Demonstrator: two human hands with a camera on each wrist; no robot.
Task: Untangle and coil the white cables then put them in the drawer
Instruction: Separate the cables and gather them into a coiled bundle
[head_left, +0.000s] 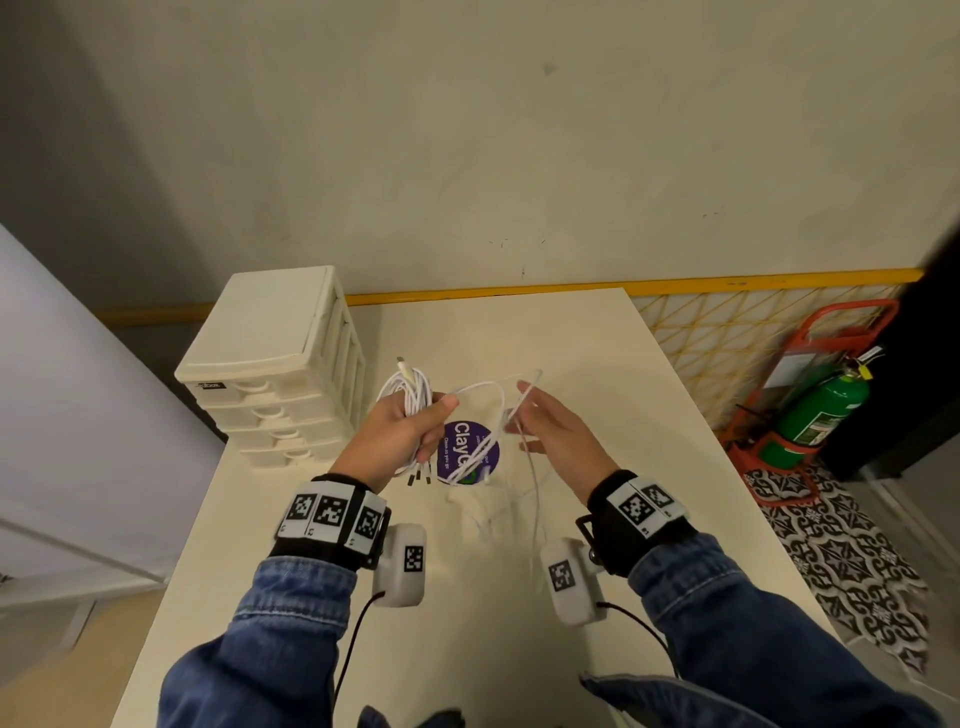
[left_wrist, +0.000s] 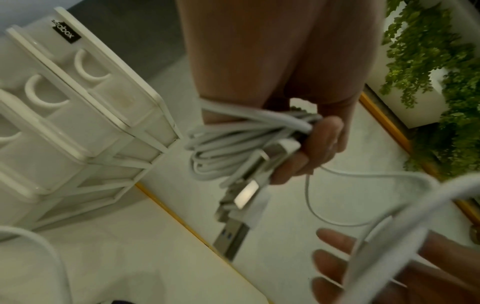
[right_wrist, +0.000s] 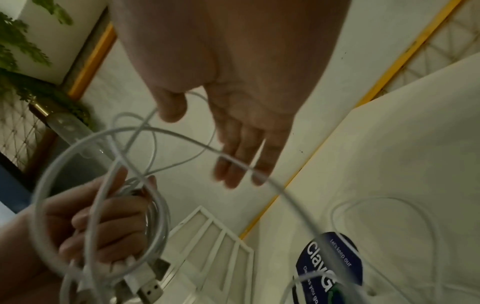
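1. Gripping a coiled bundle of white cables (head_left: 410, 400), the left hand (head_left: 397, 439) has its fingers curled round the loops, held above the tabletop (head_left: 597, 519).
2. Several metal USB plugs (left_wrist: 242, 197) stick out of the bundle below the left fingers (left_wrist: 324, 139); the cords are thin, round and white.
3. A loose cable (head_left: 498, 395) runs from the left hand across to the right hand (head_left: 558, 439) and hangs down to the tabletop, where more slack lies in loops.
4. The right hand is open, fingers nearly straight and spread; the loose cable crosses its fingers (right_wrist: 241, 164), but whether thumb and finger pinch it I cannot tell.
5. The drawer unit (head_left: 270, 364), cream plastic with stacked drawers all closed, stands at the tabletop's far left corner, just beside the left hand.
6. A round purple sticker (head_left: 467, 449) lies on the tabletop, partly covered by cables and the left hand.
7. Both wrist views are blurred close up, so how many cables make up the bundle is unclear.
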